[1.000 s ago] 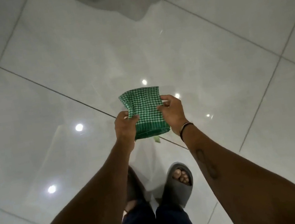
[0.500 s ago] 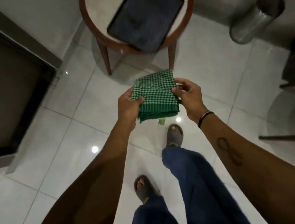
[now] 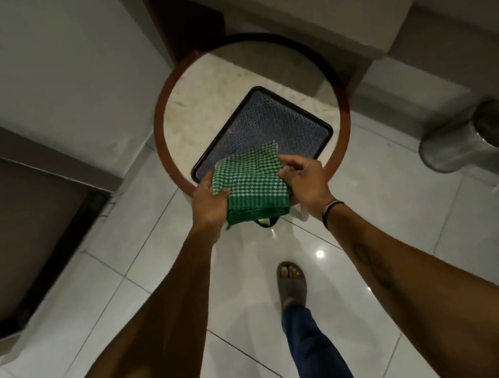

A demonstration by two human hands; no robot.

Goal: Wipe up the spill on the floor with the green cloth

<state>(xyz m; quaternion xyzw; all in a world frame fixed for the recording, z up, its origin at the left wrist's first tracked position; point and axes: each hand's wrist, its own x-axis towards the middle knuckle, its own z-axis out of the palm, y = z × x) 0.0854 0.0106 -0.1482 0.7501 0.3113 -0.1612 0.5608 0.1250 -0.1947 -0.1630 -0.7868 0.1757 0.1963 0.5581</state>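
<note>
I hold the folded green checked cloth (image 3: 249, 185) out in front of me, over the near edge of a round table. My left hand (image 3: 209, 203) grips the cloth's left side. My right hand (image 3: 306, 179) pinches its right side between thumb and fingers. The cloth's far corner overlaps a dark square tray (image 3: 266, 120) on the tabletop. No spill shows on the glossy white floor tiles (image 3: 141, 259) in this view.
The round table (image 3: 165, 130) has a brown wooden rim and a pale marble top. A metal bin (image 3: 476, 134) stands to the right. Walls and a dark door panel (image 3: 10, 228) close in on the left. My sandalled feet (image 3: 291, 284) are on the tiles below.
I have walked forward from open floor to the round table. The table and tray now sit directly under the cloth. Both hands keep the same hold on the cloth.
</note>
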